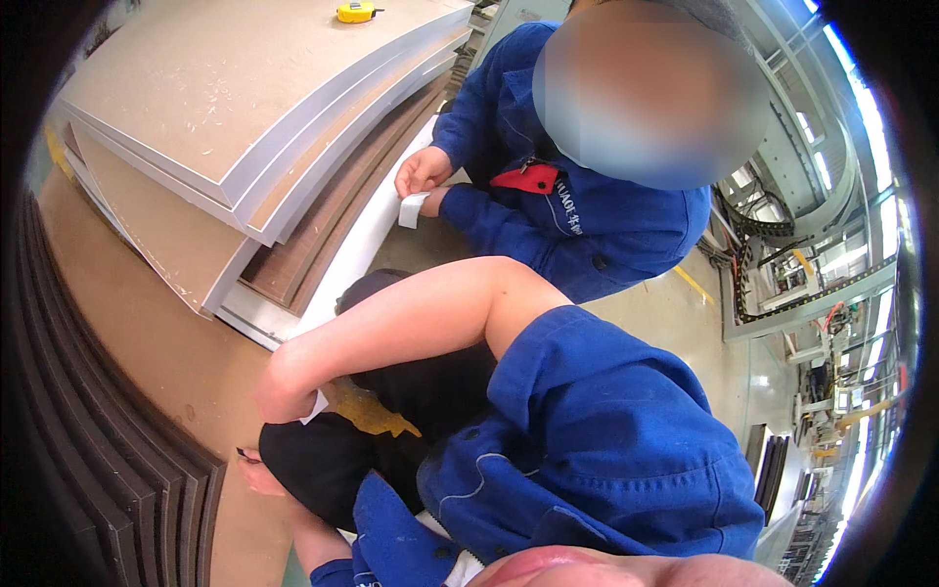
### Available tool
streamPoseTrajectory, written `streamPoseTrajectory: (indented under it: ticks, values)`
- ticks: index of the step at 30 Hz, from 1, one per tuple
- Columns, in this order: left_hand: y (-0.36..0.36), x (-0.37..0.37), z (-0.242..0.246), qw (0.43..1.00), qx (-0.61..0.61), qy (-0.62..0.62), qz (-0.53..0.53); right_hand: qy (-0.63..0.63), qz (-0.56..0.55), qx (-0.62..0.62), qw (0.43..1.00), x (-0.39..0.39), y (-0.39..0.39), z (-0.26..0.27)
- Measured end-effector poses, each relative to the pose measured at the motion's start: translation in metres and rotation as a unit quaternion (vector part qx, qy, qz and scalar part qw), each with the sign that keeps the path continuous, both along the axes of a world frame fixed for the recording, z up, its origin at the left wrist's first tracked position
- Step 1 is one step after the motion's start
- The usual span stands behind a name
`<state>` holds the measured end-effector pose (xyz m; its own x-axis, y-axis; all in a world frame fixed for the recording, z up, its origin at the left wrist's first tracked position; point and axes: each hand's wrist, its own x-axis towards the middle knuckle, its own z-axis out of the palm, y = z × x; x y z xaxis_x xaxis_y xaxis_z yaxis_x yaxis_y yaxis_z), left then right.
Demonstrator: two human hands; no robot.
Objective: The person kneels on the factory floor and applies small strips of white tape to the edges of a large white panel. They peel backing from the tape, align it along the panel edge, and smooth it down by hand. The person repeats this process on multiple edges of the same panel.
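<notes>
My right hand is bent down over my knees, its fingers mostly hidden. A small white slip, likely paper, shows at its inner side, held in the hand. My left hand reaches past my black-trousered knee, low over a brown board surface. A tiny dark item shows at its fingertips; my knee hides part of this hand. Nearest to it are the ends of several stacked dark brown panels.
Stacked pale-faced boards carry a yellow tape measure and scattered shavings. Brown boards lie beneath. Close by, a co-worker in a blue jacket holds a white slip. Machinery stands beyond the floor.
</notes>
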<state>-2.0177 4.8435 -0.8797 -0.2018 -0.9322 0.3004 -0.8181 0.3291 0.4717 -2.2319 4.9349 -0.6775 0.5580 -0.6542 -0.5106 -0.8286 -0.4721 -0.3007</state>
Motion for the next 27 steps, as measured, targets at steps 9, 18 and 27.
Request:
streamPoseTrajectory:
  ticks: [9,18,27]
  values:
    - [-0.005,0.004,-0.017,0.998,-0.027,-0.036,-0.041,0.012,-0.037,0.01,0.999,-0.006,0.008,0.017]
    - [-0.026,0.019,-0.058,0.995,-0.013,-0.091,-0.031,-0.082,-0.16,0.006,0.984,-0.003,0.055,0.075]
    - [-0.011,0.002,-0.028,0.996,-0.009,-0.085,-0.017,-0.029,-0.179,0.095,0.979,0.004,0.052,0.096]
